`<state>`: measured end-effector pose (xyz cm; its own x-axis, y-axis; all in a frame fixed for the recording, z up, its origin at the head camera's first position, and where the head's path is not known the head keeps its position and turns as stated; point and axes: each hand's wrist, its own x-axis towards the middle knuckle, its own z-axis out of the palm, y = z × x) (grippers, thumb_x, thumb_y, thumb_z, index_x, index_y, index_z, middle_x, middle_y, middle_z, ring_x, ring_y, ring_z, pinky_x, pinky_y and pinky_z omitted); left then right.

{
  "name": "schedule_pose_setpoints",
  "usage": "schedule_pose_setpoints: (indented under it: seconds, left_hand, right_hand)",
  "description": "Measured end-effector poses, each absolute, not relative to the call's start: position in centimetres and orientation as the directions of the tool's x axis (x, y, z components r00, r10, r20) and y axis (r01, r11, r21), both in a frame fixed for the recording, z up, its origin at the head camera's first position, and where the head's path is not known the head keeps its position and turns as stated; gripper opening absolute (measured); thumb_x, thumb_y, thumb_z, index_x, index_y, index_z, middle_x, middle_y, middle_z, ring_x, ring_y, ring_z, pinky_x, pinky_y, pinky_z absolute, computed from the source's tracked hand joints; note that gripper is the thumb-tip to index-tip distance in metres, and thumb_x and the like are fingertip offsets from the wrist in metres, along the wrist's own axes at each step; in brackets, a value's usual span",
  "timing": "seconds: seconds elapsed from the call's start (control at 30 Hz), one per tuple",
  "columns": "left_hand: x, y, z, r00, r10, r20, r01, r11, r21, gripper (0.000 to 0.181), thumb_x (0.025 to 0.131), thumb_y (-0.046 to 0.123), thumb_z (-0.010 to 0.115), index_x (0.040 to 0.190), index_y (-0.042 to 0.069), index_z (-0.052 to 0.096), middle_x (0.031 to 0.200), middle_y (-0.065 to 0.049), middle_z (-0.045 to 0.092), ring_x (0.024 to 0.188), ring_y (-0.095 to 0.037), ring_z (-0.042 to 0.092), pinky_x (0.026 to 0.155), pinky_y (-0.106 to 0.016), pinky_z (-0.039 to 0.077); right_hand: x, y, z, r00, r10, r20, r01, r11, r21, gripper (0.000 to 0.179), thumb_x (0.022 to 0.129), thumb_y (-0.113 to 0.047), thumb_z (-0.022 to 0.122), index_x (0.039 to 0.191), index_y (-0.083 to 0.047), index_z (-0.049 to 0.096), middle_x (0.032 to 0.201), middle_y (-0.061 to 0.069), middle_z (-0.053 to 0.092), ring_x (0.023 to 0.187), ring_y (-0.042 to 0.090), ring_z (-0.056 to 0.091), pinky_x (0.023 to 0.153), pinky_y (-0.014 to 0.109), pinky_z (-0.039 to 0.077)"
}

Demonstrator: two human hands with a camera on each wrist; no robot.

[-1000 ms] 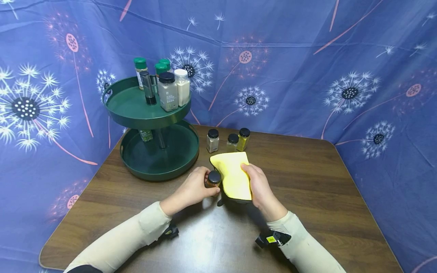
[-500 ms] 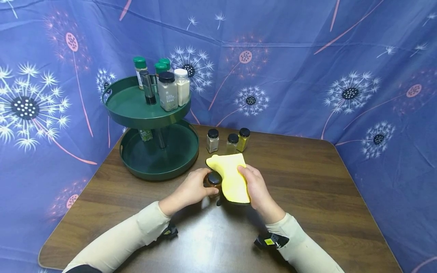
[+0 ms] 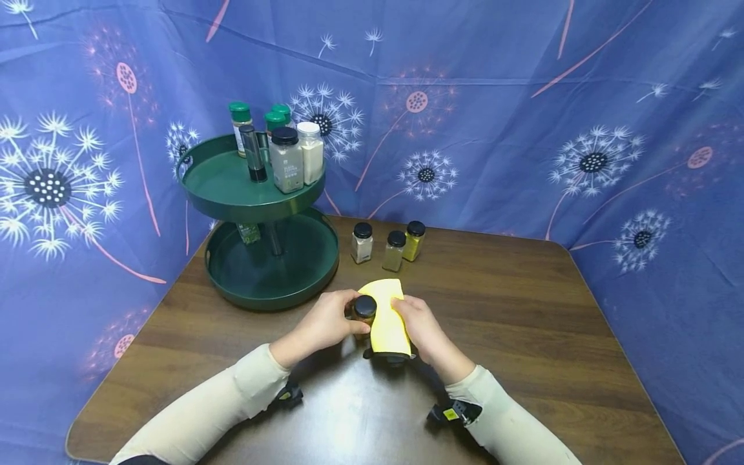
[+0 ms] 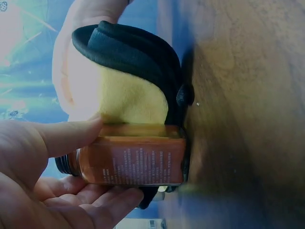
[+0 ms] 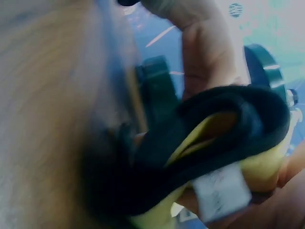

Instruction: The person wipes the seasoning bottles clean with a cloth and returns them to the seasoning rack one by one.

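My left hand [image 3: 325, 321] grips a square spice jar [image 4: 133, 162] between thumb and fingers. The jar has a black screw lid [image 3: 365, 306], orange-brown contents and printed text on its side. It stands upright at the middle of the table. From the other side, my right hand [image 3: 426, 332] holds a folded yellow cloth [image 3: 388, 326] with a dark underside, its thumb on top. In the left wrist view the cloth lies right against the jar's side. A white tag [image 5: 223, 193] hangs from the cloth in the right wrist view, where blur hides the fingertips.
Behind the hands stand three black-lidded spice jars: one pale [image 3: 361, 244], one olive [image 3: 393, 252], one yellow [image 3: 414, 241]. A green two-tier turntable [image 3: 256, 210] is at the left, with several bottles on top and a green packet [image 3: 248, 232] below. Blue patterned fabric [image 3: 494, 129] surrounds the table [image 3: 552, 361].
The right hand has moved left and towards me, bringing the cloth around the jar's far and right sides. The olive jar behind is now uncovered. The left hand keeps its grip in nearly the same place.
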<state>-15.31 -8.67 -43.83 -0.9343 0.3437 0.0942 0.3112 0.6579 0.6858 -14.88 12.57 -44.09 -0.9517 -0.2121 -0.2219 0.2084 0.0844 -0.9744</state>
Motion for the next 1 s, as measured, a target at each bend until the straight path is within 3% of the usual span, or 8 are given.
schedule_pose_setpoints:
  seconds: [0.33,0.47,0.73,1.0]
  left_hand:
    - [-15.3,-8.8,-43.6,-0.926,0.366,0.088,0.319,0.639,0.7,0.041,0.075,0.023,0.092,0.109,0.012,0.071,0.092,0.005,0.071,0.084,-0.013,0.064,0.076,-0.034,0.052]
    - [-15.4,-8.8,-43.5,-0.928,0.366,0.076,0.314,0.653,0.69,0.042,0.076,0.024,0.092,0.11,0.012,0.071,0.092,0.006,0.071,0.083,-0.01,0.062,0.075,-0.033,0.052]
    - [-15.4,-9.0,-43.5,-0.927,0.371,0.049,0.299,0.656,0.693,0.046,0.076,0.026,0.092,0.113,0.01,0.071,0.096,0.004,0.072,0.085,-0.011,0.064,0.076,-0.032,0.052]
    - [-15.4,-9.0,-43.6,-0.922,0.38,0.065,0.316,0.647,0.694,0.044,0.076,0.024,0.092,0.112,0.011,0.071,0.098,0.004,0.073,0.089,-0.014,0.065,0.079,-0.034,0.052]
  right_hand:
    - [-14.3,13.4,-41.4,-0.971,-0.173,-0.163,0.178,-0.08,-0.981,0.032,0.103,-0.028,0.05,0.106,0.002,0.062,0.075,0.008,0.07,0.062,0.021,0.069,0.055,0.037,0.057]
    - [-14.8,13.2,-42.2,-0.966,-0.178,-0.187,0.204,-0.082,-0.976,0.03,0.103,-0.027,0.05,0.105,0.001,0.062,0.074,0.007,0.07,0.061,0.02,0.069,0.055,0.037,0.056]
    - [-15.4,12.5,-44.9,-0.945,-0.203,-0.257,0.251,0.054,-0.967,0.03,0.104,-0.022,0.046,0.103,0.003,0.062,0.071,0.004,0.066,0.059,0.016,0.065,0.054,0.032,0.054]
    - [-14.7,12.8,-42.7,-0.969,-0.14,-0.204,0.217,-0.08,-0.973,0.03,0.102,-0.027,0.052,0.104,0.001,0.062,0.072,0.007,0.067,0.059,0.019,0.066,0.053,0.036,0.055]
